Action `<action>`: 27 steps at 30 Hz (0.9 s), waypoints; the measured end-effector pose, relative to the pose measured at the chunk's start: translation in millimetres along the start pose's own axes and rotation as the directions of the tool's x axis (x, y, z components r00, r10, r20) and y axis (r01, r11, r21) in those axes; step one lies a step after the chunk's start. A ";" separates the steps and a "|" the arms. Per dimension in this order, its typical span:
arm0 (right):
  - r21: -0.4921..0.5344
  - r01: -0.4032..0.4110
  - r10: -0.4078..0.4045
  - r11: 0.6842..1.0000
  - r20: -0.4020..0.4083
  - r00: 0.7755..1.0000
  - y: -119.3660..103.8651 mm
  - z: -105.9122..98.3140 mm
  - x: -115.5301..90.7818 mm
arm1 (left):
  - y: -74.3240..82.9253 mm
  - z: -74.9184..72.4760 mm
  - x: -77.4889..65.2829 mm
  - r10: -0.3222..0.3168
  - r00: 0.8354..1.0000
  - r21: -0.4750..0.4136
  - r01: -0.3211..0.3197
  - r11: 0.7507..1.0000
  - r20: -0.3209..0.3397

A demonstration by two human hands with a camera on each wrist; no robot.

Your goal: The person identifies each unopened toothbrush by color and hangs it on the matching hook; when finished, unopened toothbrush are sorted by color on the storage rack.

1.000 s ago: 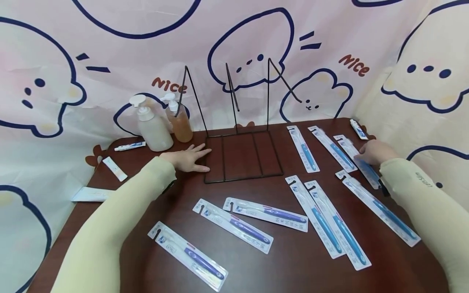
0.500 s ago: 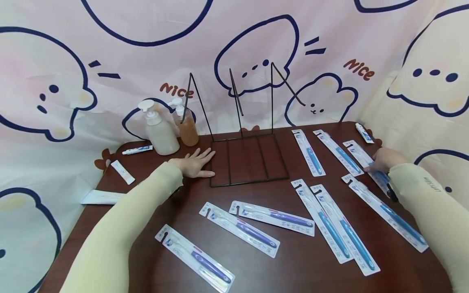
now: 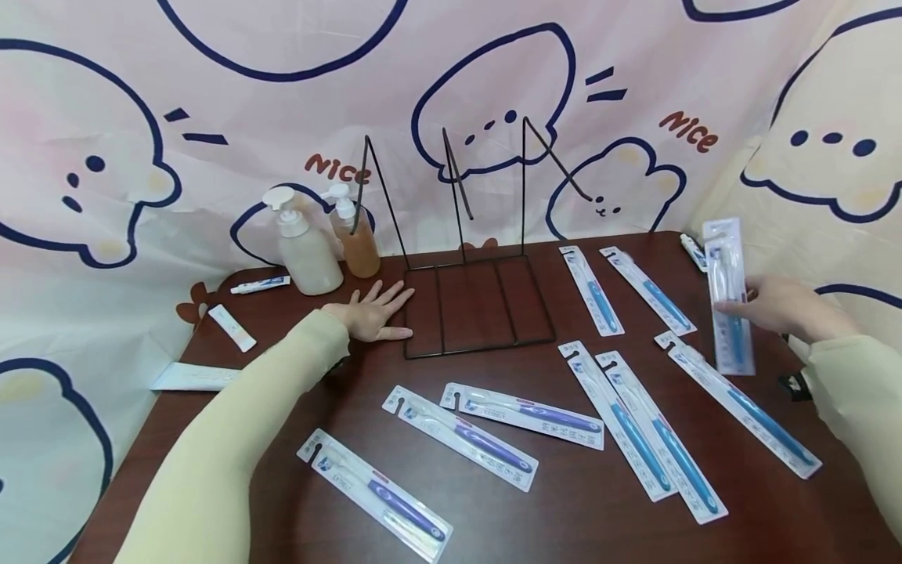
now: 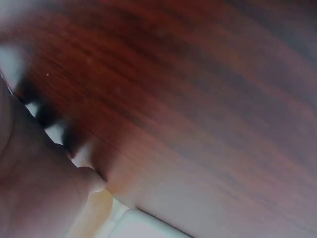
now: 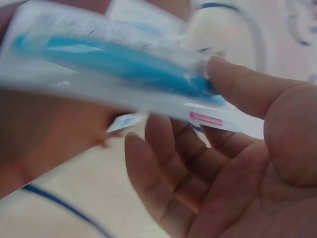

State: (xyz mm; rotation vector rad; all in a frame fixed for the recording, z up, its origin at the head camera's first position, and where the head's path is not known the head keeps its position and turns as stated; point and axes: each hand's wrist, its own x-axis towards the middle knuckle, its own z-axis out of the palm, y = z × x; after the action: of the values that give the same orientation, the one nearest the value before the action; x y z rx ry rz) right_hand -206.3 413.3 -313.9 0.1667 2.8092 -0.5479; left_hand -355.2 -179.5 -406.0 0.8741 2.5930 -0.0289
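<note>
Patterned cloth (image 3: 838, 70) rises beyond both hands and hems in the right one on its outer side; below it the dark table (image 3: 535, 521) spreads wide, its right edge close by that same hand; the wire rack (image 3: 465, 263) stands well off to the left of the right hand (image 3: 792, 305), and right beside the left hand (image 3: 369, 317), which lies flat, fingers spread wide, fingertips at the rack's side wire, gripping nothing; so the left is nearer the rack, but the right has the goods!

Beyond the left hand stand the white pump bottle (image 3: 310, 258) and the amber pump bottle (image 3: 358, 247); and here's the held toothbrush pack (image 3: 726, 274), pinched between right thumb and fingers, just left of the palm; its long axis points nearly straight away from the person, hook-hole end farthest; it looks off the tabletop, how high I cannot tell; left of it, towards the rack, lie two blue packs (image 3: 648, 290), bare wood between them and the wire; another blue pack (image 3: 736, 403) sits on the hand's near side; smallest, a toothpaste tube (image 3: 694, 252) peeks out just beyond, partly hidden by the held pack.
</note>
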 end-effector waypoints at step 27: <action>0.142 0.505 -0.446 0.851 -0.311 0.839 -181.5 37.1 -44.9 | -2.3 1.4 -0.3 -0.007 1.000 -0.009 0.007 1.000 -0.027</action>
State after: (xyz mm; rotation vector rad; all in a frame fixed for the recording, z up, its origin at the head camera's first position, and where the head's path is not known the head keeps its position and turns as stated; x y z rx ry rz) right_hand -184.0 229.1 -270.2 -0.4786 3.0476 -1.0191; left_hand -355.8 -181.8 -407.4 0.8675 2.6189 -0.0077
